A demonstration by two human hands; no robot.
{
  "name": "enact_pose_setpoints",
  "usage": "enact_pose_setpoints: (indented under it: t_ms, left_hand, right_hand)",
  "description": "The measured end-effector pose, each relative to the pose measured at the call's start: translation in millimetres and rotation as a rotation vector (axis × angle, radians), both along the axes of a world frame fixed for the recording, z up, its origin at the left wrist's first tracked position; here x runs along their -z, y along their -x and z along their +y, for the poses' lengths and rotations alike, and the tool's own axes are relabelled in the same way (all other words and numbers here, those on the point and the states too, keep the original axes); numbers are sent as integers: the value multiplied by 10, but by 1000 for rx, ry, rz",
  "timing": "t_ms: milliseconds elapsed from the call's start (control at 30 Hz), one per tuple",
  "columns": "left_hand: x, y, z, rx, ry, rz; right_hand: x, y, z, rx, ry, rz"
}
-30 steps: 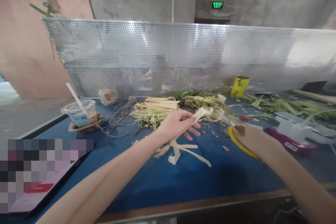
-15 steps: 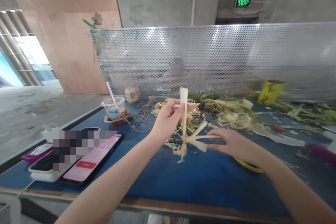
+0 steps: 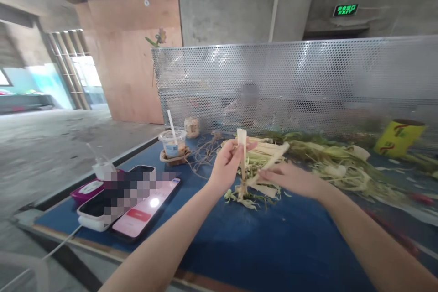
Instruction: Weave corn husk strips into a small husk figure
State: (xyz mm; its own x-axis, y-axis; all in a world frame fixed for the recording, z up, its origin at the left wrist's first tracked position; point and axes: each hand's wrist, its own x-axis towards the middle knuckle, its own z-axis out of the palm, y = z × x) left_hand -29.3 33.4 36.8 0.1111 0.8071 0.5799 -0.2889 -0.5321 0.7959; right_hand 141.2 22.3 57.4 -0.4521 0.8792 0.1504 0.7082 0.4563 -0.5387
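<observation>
A bundle of pale corn husk strips (image 3: 243,187), gathered at one point low down with ragged ends below, is held above the blue table. My left hand (image 3: 224,166) pinches the upright strip (image 3: 242,138), whose flat top sticks up past the fingers. My right hand (image 3: 290,178) has its fingertips closed on a second strip (image 3: 279,155) that slants up to the right. Another strip (image 3: 268,190) of the bundle spreads out below the right fingers. Behind the hands lies a pile of cut husks (image 3: 265,148), partly hidden by them.
Green husks and shreds (image 3: 337,169) cover the table's right side, near a yellow roll (image 3: 399,139). On the left are a phone (image 3: 147,212), a cup with a straw (image 3: 174,145) and tangled twine (image 3: 201,157). A perforated metal screen (image 3: 273,86) borders the far edge.
The view has turned left. My right hand has brought its strip from nearly level to a steep upward slant, closer to the left hand. The left hand keeps its pinch on the upright strip.
</observation>
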Motion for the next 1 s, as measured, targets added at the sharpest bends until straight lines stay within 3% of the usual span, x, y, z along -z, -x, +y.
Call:
enact_pose_setpoints:
  t_ms: [67,167,200,267,333,400,467,533,633,833,1000]
  left_hand:
    - [6,-4,-22,-17,-7,46]
    - [48,-1,2,-121,30,19]
    - [63,4,20,-149,52,-10]
    - [81,20,57,-179,100,-87]
    - [78,40,76,-198,136,-152]
    - [56,56,66,-203,138,-190]
    - [26,60,32,-181,111,-205]
    - [1,52,-6,-147,77,-206]
    - [-16,31,-39,-150,50,-189]
    - [0,27,-24,-183,31,-115]
    - [31,23,-35,-202,30,-20]
  right_hand:
    - [93,96,10,54,-187,109]
    - [180,167,-99,186,-604,164]
    - [194,166,-153,153,-752,126]
    - [218,135,-246,-134,-918,-66]
    - [251,86,-278,-329,-980,-220]
    - [298,44,-240,-230,-1006,-112]
    - [345,26,-168,-24,-948,40]
    - [379,33,-112,67,-860,28]
    - [404,73,-103,49,-832,-128]
    - [408,77,-131,26,-1021,-333]
    - [223,37,-172,43,-1207,-490]
